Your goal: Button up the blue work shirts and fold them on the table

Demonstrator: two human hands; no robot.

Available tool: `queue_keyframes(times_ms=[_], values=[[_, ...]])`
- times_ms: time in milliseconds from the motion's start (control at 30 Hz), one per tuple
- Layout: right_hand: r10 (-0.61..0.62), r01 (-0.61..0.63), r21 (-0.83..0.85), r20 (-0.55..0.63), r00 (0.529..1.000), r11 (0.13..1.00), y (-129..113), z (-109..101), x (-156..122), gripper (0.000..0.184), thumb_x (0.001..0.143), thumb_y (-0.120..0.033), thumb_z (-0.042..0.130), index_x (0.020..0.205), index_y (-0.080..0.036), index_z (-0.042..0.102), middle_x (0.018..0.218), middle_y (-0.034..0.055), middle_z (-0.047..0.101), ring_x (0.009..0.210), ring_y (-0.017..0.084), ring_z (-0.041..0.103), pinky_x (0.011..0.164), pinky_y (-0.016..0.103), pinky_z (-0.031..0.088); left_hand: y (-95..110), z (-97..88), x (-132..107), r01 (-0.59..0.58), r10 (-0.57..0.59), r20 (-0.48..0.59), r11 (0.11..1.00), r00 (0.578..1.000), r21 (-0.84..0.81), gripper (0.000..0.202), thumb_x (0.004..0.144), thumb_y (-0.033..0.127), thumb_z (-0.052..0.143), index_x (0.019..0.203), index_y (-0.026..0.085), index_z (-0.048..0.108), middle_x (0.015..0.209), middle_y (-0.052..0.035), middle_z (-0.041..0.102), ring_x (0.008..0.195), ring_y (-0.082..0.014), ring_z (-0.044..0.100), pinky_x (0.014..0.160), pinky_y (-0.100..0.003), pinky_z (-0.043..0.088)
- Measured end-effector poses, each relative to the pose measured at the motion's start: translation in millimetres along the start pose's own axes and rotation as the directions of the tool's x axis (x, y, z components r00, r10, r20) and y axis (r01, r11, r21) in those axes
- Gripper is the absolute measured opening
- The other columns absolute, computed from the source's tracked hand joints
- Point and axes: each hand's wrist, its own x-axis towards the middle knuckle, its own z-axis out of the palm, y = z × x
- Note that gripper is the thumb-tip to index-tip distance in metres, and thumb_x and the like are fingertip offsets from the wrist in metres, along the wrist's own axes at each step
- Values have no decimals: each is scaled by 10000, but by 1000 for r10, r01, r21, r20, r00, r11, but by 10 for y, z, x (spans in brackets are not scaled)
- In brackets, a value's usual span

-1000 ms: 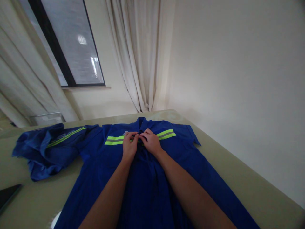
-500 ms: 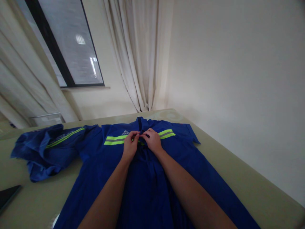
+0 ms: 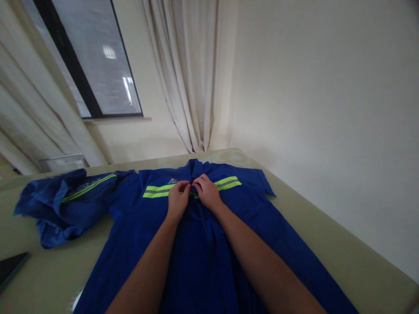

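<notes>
A blue work jacket (image 3: 262, 218) with yellow-green and grey reflective strips lies spread front side up, its collar at the far end. My left hand (image 3: 178, 198) pinches the edge of its front opening at chest height, just below the collar. Close beside it my right hand (image 3: 207, 192) pinches the opposite edge, fingertips nearly meeting the left ones. The fingers hide whatever fastening lies between them. Small pale lettering shows on the chest left of my hands.
Another crumpled blue garment (image 3: 65, 209) with a reflective strip lies on the pale green table (image 3: 327, 226) at the left. A dark flat object (image 3: 11, 266) sits at the left edge. Behind stand a wall, curtains (image 3: 186, 78) and a window (image 3: 98, 61).
My hands stay at the front opening, with the fingertips shifted slightly. The dark strip that showed inside the collar has gone from sight.
</notes>
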Motion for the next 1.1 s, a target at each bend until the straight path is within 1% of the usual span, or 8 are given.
queue_keyframes(times_ms=[167,300,433,600,667,833,1000,1100], values=[[-52,58,-79,77,996,995,-39,-5,-17,189,1057,-307,461,1119,-256,633,1157,30,574,868,154,615,721,241,461,-18,24,4,74,-75,-70,997,995,-15,334,811,447,640,965,159,713,849,-82,744,731,-219,683,605,-317,541],[-99,111,-119,102,990,987,-54,-10,-28,196,1065,-305,441,1128,-257,620,1163,35,568,871,161,615,690,239,451,-4,22,-9,56,-58,-69,998,996,-38,317,809,435,656,961,162,714,869,-77,748,781,-217,690,698,-332,548],[-77,86,-123,78,994,989,-53,-15,-37,209,1068,-324,441,1126,-249,627,1160,38,581,864,157,626,710,243,459,57,-3,-27,5,-7,-23,996,1000,-85,306,796,444,676,929,173,724,876,-62,760,830,-213,696,782,-335,549],[-3,2,-84,-10,1000,996,-59,-32,-33,200,1060,-330,476,1070,-244,657,1118,31,607,917,159,636,762,243,468,100,-15,-23,-15,16,2,995,1000,-97,296,787,442,692,912,178,736,846,-50,766,803,-209,691,750,-321,545],[2,-4,-79,-31,1000,997,-63,-39,-30,189,1052,-328,493,1054,-240,660,1102,27,614,925,160,639,756,242,469,101,-14,-22,-16,15,-2,996,1000,-89,297,789,435,692,924,175,744,859,-53,772,810,-210,693,752,-321,545],[-45,43,-97,-17,999,994,-57,-37,-29,139,1008,-306,559,1077,-234,656,1105,28,610,921,167,639,768,251,480,79,-8,-20,19,-21,-36,999,999,-43,339,781,410,696,991,153,764,913,-81,786,810,-219,708,765,-339,550],[-78,82,-163,29,996,983,-57,-25,-31,210,1058,-310,462,1094,-228,653,1123,45,601,878,159,636,726,248,473,49,-14,30,59,-59,-41,998,997,2,313,762,409,704,908,145,787,829,-76,784,755,-222,698,727,-332,536],[-143,156,-211,78,987,965,-66,-20,-35,253,1078,-310,413,1115,-223,647,1128,53,609,894,160,640,701,238,467,36,-26,58,79,-79,-31,997,996,0,278,777,391,668,853,152,787,760,-57,773,705,-213,690,675,-312,524]])
